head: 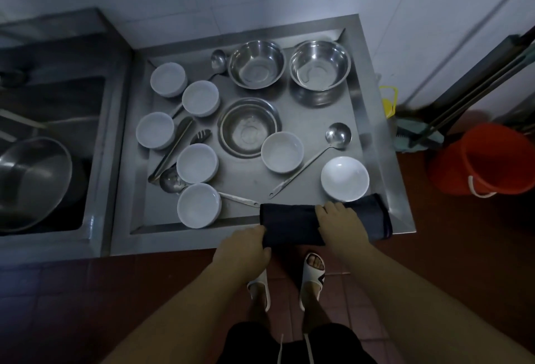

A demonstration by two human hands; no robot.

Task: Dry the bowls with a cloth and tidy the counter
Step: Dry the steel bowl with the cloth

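Note:
A folded dark cloth lies over the front rim of the steel counter. My left hand holds the cloth's left end at the counter's edge. My right hand lies flat on top of the cloth, fingers straight. Several white bowls stand on the counter, among them one just behind the cloth, one in the middle and one at the front left. Three steel bowls sit toward the back.
Ladles, tongs and a slotted spoon lie among the bowls. A sink with a large steel basin is at the left. An orange bucket and mop handles stand on the floor at the right.

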